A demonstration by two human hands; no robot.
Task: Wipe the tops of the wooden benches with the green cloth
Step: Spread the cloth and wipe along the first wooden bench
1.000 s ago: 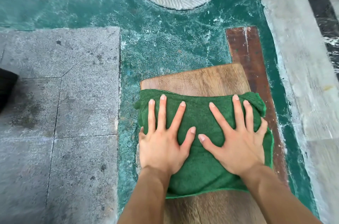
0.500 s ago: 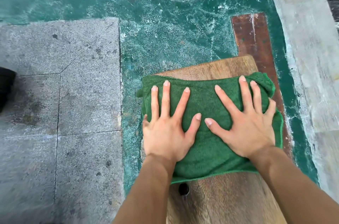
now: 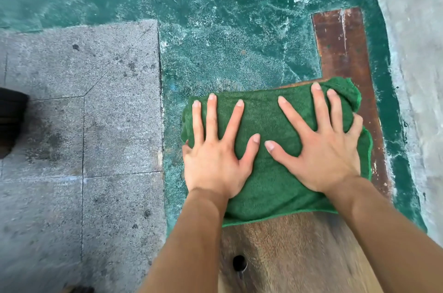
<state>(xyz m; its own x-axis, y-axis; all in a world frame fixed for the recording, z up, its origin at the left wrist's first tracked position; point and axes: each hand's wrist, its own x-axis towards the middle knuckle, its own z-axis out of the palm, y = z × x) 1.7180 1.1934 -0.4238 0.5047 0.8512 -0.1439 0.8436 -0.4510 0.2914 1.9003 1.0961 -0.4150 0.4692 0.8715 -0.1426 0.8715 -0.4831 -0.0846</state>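
The wiping stroke along the wooden bench is judged to be in hand, close to its far limit. The green cloth [image 3: 262,114], folded into a thick pad, is spread across the far end of the tabletop [image 3: 299,244]. Only a thin strip of wood is seen beyond its far edge, and its left edge appears to lap over the side. It is pressed flat by both hands: the left hand [image 3: 215,158] is laid on its left half and the right hand [image 3: 323,151] on its right half, with the thumbs near each other but apart. Neither grip is closed round anything; both are wide, with fingers straight and splayed, and the cloth is held down by palms and fingers alone. Bare wood with a small dark hole [image 3: 239,262] is shown nearer the body. A darker plank [image 3: 342,48] is seen beyond the cloth against the green floor [image 3: 227,48]; whether it is another bench cannot be told. The next move is expected to call for even downward pressure while the pad is drawn back or shifted sideways, so that it is neither pushed off the end nor bunched at its right corner.
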